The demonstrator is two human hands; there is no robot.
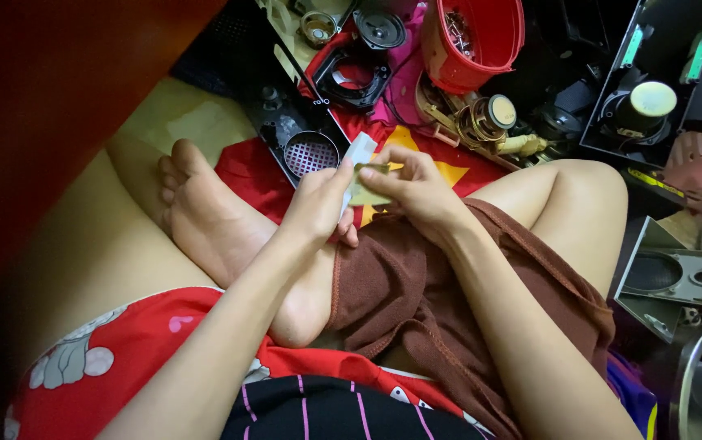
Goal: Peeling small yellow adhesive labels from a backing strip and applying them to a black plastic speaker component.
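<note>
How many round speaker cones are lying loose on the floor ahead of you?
2. One black speaker cone sits at the top centre, left of the red bucket. A smaller silvery speaker cone lies just left of it. Others may be hidden in the clutter.

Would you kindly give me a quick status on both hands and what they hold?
Left hand and right hand both pinching small greenish board. White piece at left fingers. Held over brown towel. Nothing in the way.

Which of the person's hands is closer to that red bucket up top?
The right hand. It sits below the red bucket, slightly to its left. The left hand is farther left and lower, beside the round mesh grille.
</note>
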